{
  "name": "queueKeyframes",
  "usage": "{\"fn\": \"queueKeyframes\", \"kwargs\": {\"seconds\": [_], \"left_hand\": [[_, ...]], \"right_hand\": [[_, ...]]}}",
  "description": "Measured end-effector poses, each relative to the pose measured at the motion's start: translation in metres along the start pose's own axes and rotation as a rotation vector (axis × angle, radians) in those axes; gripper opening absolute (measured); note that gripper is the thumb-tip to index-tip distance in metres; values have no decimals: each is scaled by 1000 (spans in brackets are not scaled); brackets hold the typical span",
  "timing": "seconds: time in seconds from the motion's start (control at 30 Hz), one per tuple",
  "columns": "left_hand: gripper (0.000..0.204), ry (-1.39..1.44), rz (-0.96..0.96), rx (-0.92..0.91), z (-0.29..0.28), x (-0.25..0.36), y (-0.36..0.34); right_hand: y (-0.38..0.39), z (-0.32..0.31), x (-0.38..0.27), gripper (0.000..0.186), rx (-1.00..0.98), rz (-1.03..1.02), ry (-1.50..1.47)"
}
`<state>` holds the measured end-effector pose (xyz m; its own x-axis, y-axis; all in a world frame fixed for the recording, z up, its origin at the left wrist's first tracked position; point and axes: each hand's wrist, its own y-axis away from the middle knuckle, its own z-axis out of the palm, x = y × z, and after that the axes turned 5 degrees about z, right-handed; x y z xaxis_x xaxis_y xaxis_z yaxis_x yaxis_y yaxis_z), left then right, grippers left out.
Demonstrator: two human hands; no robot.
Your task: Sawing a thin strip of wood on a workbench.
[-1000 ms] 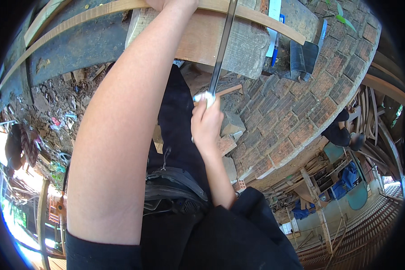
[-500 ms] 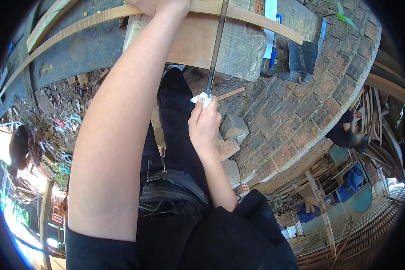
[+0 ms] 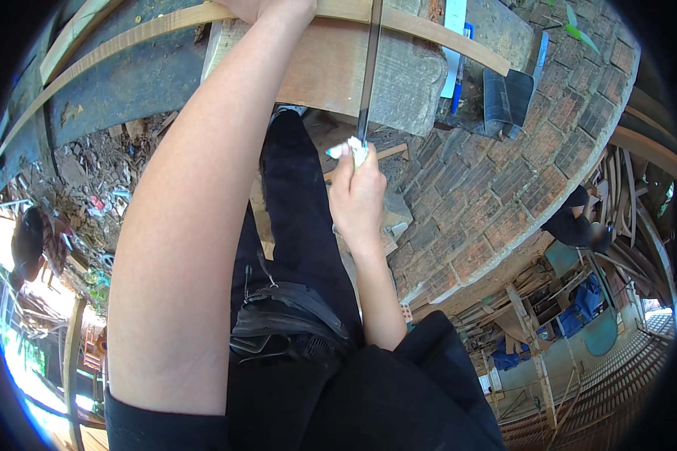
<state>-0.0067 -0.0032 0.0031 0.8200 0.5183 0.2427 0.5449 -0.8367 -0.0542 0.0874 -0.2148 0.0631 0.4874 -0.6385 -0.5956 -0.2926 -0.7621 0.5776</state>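
Strip of pale wood [image 3: 445, 36], long and thin, lies left to right across the thick weathered grey wooden block [image 3: 410, 83]. At the block's far left part, the left hand [image 3: 257, 7] is nearest to this strip; its fingers are outside the view, so I cannot tell their state. On the block's near side, the right hand [image 3: 359, 194] has fingers closed around the whitish end of a dark straight metal bar [image 3: 370, 68], whose long axis points away over the block, crossing the strip almost squarely.
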Motion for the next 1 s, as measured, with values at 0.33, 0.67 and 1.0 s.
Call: {"fn": "queueKeyframes", "kwargs": {"seconds": [0.33,0.67,1.0], "left_hand": [[46,11,-8,27,-2,-6,-3],[44,-6,-16,-13,-5,-4,-5],[45,-9,-5,35,-4,2,-2]], "right_hand": [[3,32,22,19,-2,58,-173],[-33,32,-7,21,-24,82,-212],[-45,29,-24,22,78,-12,-117]]}}
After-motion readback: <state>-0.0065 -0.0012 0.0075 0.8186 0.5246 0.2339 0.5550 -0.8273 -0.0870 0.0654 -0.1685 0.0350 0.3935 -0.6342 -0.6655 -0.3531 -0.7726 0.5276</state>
